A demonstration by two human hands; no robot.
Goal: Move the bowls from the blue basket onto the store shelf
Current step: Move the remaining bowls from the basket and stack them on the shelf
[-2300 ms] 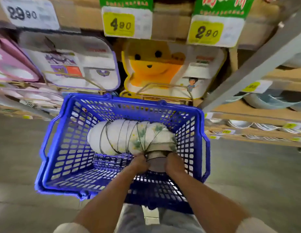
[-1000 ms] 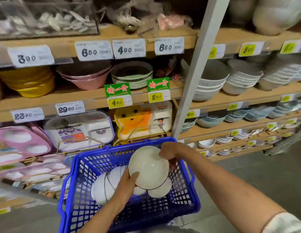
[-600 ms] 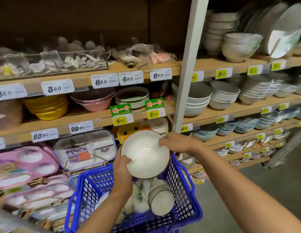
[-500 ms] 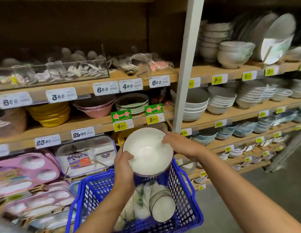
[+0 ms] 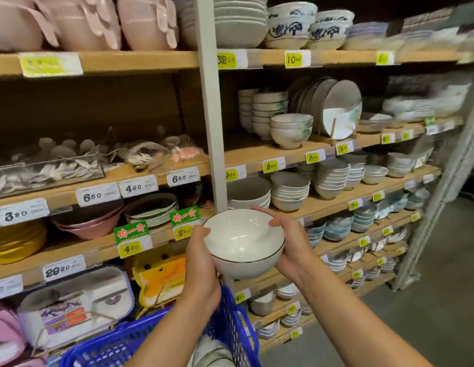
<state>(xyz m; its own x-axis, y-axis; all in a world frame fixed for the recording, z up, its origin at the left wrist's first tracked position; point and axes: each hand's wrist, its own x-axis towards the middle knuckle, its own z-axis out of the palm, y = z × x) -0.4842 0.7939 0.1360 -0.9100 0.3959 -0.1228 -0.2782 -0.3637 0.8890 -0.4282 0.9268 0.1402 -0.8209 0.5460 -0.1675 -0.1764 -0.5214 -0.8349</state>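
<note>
white bowl (image 5: 244,239) gripped by both hands

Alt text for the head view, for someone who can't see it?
The left hand and right hand hold a white dark-rimmed bowl up before store shelves stacked with crockery. The blue basket sits below, more bowls inside.

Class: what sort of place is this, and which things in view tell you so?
Very likely a housewares shop: wooden shelves stacked with bowls, price tags along the shelf edges, and a blue basket.
</note>
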